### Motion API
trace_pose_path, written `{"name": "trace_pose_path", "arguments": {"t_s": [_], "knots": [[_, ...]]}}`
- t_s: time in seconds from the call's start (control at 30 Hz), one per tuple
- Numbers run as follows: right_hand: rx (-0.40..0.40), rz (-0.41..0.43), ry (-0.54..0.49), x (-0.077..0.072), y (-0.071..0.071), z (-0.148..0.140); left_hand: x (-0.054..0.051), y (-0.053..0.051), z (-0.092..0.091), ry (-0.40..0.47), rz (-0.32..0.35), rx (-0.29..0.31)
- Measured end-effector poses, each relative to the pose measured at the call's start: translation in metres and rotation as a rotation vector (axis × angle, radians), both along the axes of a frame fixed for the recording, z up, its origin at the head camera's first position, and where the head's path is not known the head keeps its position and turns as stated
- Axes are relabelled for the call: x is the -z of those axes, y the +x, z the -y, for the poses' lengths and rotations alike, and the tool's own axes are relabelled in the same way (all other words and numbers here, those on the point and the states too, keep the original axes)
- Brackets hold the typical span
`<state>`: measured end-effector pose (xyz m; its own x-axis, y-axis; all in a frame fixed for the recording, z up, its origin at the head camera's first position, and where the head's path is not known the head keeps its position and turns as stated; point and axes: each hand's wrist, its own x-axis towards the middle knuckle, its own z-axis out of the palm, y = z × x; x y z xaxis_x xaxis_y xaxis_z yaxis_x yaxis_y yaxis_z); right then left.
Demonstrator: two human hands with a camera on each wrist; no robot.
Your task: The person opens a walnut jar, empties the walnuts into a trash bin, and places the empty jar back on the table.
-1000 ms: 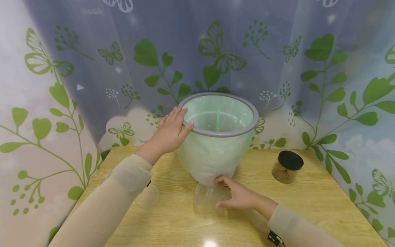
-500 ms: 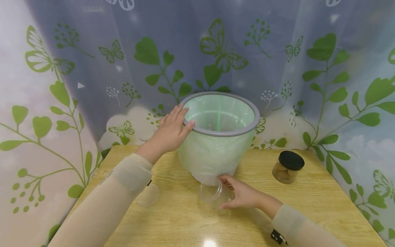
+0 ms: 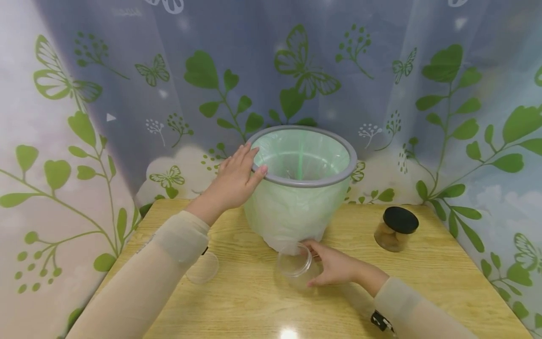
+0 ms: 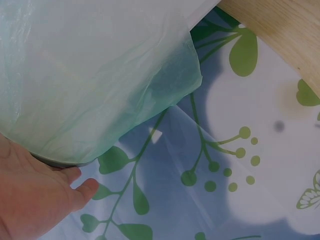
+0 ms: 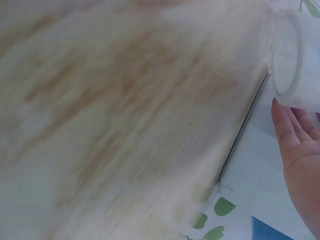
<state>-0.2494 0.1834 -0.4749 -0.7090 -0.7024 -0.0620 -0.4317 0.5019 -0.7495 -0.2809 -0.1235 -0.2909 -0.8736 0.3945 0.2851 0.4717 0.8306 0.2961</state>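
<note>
The round jar [image 3: 296, 266] is smooth, clear plastic, and its ringed mouth shows as a thin circle. Behind it, the bin [image 3: 302, 184] is a tapering tub with a hard grey rim, dressed in a thin, crinkled, pale green liner [image 3: 296, 212] that turns glossy where light catches it. The table [image 3: 237, 301] has yellow wood grain, and the cloth [image 3: 241, 28] around it carries leaves and butterflies.

The right hand [image 3: 332, 266] comes in low from the side and holds the clear jar, thumb and fingers on either side of it, just in front of the bin's base. The jar tilts, its mouth leaning toward the left sleeve; whether it touches the wood I cannot tell. The left hand [image 3: 235, 181] reaches further forward and rests on the bin's rim, fingers straight and thumb spread wide.

There is one bin, and there are two jars: the clear one and a squat black-lidded jar [image 3: 395, 229] with brown contents. One flat, clear disc [image 3: 202, 267] lies near the left sleeve [image 3: 169, 254]
</note>
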Motion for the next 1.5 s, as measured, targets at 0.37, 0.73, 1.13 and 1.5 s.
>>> {"name": "trace_pose_path", "arguments": {"t_s": [0.37,0.73,1.13,1.5], "knots": [[-0.047,0.005,-0.002,-0.0004,-0.0037,0.0015,-0.0002,0.0004,0.0,0.011,0.009,0.0],[-0.037,-0.07,0.055,-0.0002,-0.0041,0.0026,-0.0016,0.0016,-0.0004,0.009,0.005,0.001],[-0.06,-0.016,0.007,-0.0026,-0.0044,-0.0023,-0.001,0.0022,-0.0008,0.008,0.007,0.003],[-0.071,0.094,-0.088,-0.0053,-0.0039,0.0002,-0.0012,0.0025,-0.0003,0.01,0.01,0.002]]}}
